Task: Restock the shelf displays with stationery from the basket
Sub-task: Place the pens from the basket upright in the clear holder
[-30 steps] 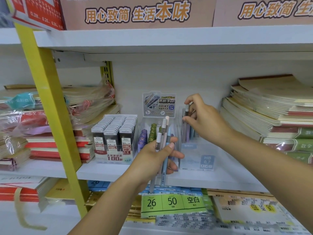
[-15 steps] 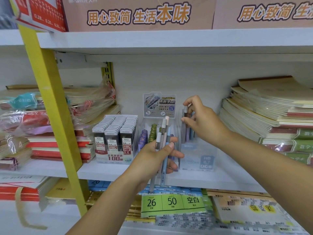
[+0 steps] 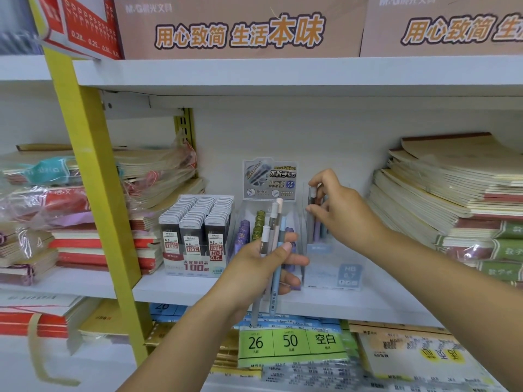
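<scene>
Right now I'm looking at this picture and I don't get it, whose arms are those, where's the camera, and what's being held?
There is no machine here. These are a person's two bare hands, filmed by one wide-angle camera worn on the head, looking forward and down at a shop shelf. The left hand grips a bundle of pastel pencils. The right hand pinches one grey pencil upright at a clear display box labelled HB 0.7, which holds a few more. Further left stands a box of 0.5 lead refills. Stacked notebooks lie to the right.
</scene>
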